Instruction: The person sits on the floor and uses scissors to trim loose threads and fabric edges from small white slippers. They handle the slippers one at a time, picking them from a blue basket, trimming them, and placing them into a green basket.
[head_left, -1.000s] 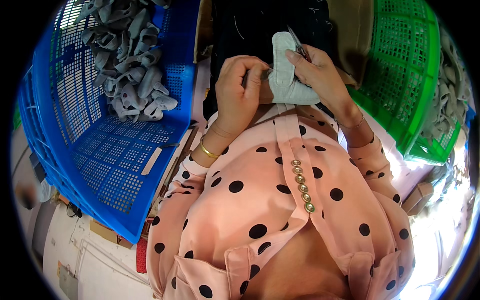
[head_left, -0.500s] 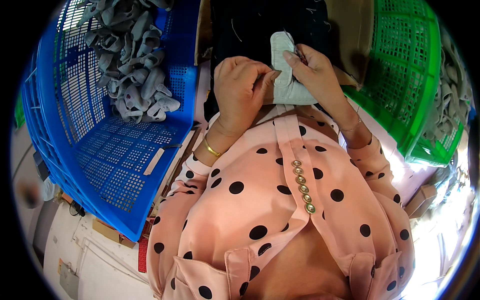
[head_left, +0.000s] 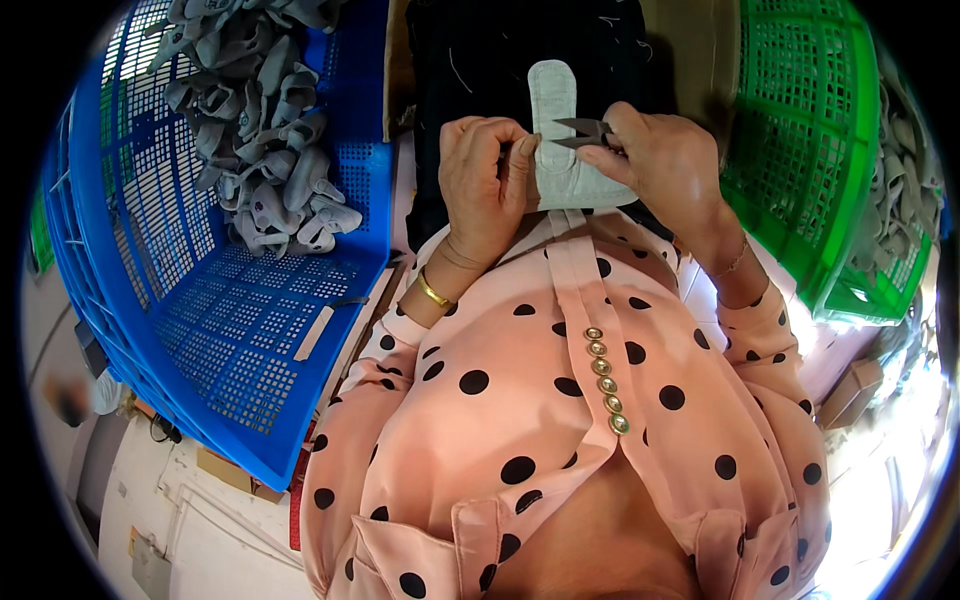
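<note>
Cloth (head_left: pixel 575 185) at left hand's (head_left: pixel 485 185) pinch, above the lap (head_left: pixel 500 60); right hand (head_left: pixel 672 165) just right of it, scissors (head_left: pixel 582 128) in grip, blades pointing left over the cloth. Left of the grip: left crate (head_left: pixel 225 345), heap (head_left: pixel 265 130) inside, forward-left; strip (head_left: pixel 315 333) inside, back-left. Right of the grip: right crate (head_left: pixel 800 215), pile (head_left: pixel 893 195) farther right.

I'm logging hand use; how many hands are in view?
2: the left hand at the left edge of the pale fabric piece, and the right hand holding open scissors over it. Others may be hidden.
</note>
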